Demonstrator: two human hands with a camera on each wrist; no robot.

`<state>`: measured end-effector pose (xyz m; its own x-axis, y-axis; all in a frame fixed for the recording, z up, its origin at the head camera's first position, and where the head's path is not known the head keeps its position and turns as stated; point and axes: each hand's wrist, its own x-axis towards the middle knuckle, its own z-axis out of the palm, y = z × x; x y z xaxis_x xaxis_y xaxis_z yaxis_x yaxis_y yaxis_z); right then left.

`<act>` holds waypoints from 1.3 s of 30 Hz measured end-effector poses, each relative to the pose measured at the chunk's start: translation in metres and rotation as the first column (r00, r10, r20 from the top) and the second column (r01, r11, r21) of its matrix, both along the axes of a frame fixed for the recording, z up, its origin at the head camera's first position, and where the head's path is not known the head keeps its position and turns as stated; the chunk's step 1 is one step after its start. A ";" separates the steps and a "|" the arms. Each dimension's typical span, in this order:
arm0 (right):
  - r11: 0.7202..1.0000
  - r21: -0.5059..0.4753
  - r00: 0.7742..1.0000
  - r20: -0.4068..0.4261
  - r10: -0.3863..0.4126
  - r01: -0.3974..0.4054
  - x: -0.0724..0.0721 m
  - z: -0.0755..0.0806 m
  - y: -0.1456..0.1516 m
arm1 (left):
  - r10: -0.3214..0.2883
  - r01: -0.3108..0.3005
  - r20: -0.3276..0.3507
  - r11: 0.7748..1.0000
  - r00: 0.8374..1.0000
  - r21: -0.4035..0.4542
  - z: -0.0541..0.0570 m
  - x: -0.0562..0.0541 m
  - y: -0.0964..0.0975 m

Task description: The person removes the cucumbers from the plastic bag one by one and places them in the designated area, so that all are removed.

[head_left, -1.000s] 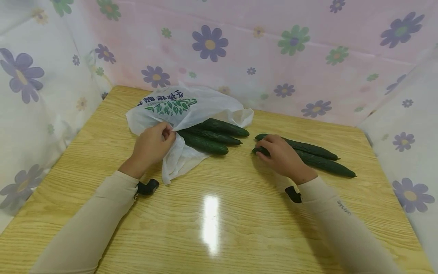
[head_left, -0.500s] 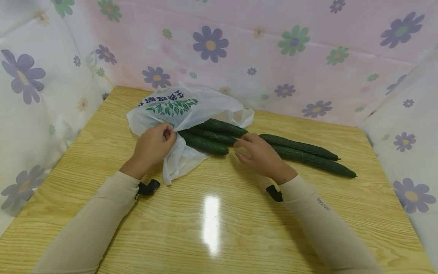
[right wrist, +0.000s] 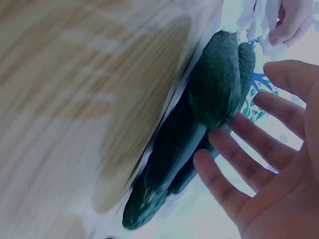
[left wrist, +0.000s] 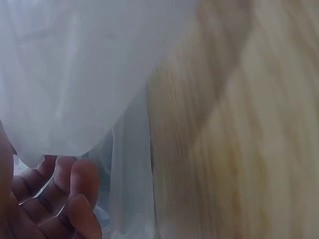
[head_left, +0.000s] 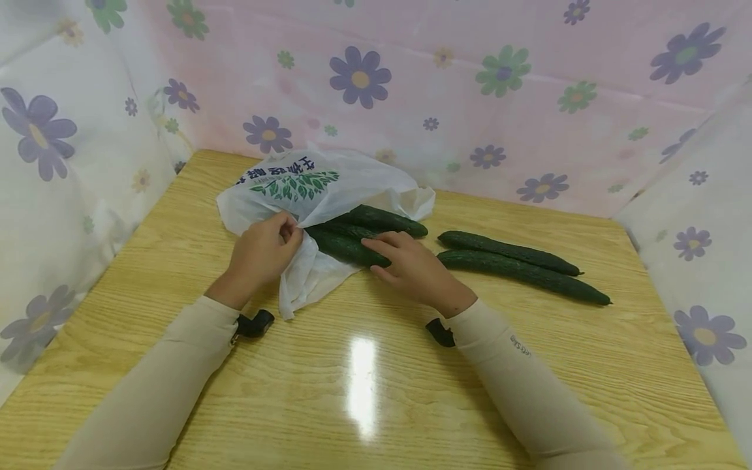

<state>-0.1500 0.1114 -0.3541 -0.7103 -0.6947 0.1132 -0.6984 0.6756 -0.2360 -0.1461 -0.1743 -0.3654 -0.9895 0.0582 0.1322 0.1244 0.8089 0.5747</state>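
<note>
My left hand (head_left: 258, 251) pinches the lip of a white plastic bag (head_left: 364, 173) printed with green leaves and dark lettering. Three dark green cucumbers (head_left: 395, 220) poke out of its mouth, their other ends hidden inside. Over the near two hovers or rests my right hand (head_left: 414, 269), covering their tips; whether it touches them I cannot tell. In the right wrist view that hand's fingers (right wrist: 254, 164) are spread and extended beside the cucumbers (right wrist: 214, 79). The left wrist view has the bag film (left wrist: 75, 74) hanging over curled left fingers (left wrist: 83, 179).
Two more cucumbers (head_left: 529, 274) lie side by side on the wood-grain table (head_left: 294, 391), right of the bag. A flowered curtain (head_left: 411, 85) rises behind the table's far edge and along both sides.
My right hand has let go of the nearer right-hand cucumber and moved left to the cucumbers in the bag. My left hand stays on the bag's edge.
</note>
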 end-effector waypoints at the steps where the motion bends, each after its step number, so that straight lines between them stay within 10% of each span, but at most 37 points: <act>1: 1.000 -0.001 1.000 0.002 0.008 -0.008 0.000 -0.001 -0.002 | -0.001 0.001 -0.001 1.000 1.000 0.000 0.000 0.000 0.000; 39: 0.998 0.005 0.993 0.106 0.058 -0.059 0.002 -0.012 -0.002 | -0.020 0.020 -0.014 1.000 1.000 -0.001 -0.004 0.001 0.002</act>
<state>-0.1480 0.1093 -0.3658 -0.6761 -0.7360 0.0341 -0.7083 0.6365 -0.3053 -0.1454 -0.1721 -0.3693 -0.9862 0.0780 0.1464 0.1487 0.8067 0.5720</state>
